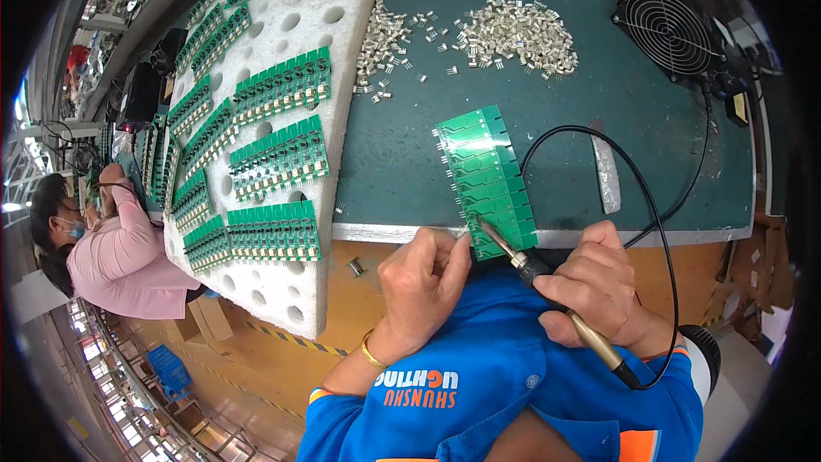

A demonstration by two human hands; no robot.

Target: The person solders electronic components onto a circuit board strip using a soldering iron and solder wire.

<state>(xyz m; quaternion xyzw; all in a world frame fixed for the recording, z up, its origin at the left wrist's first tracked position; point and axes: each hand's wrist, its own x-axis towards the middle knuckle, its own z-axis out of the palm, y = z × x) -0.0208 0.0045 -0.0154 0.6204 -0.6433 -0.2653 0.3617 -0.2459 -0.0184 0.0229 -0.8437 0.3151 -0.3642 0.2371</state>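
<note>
My right hand (594, 287) is closed round the handle of a soldering iron (598, 344). The iron's tip meets the lower part of a green circuit board panel (481, 173), which lies on the bench at its near edge with its trace side up. Small metal pins stick out along the panel's left side. My left hand (421, 281) is pinched together at the panel's lower left corner, close to the tip. Whatever sits between those fingertips is too small to make out.
White foam (342, 51) with round holes carries several filled green boards (278, 158) on the left. Small metal-cased components (517, 34) lie heaped at the back. A black fan (667, 24) stands back right, near a marked strip (605, 173). The iron's cable (654, 205) loops right. A co-worker (128, 248) sits far left.
</note>
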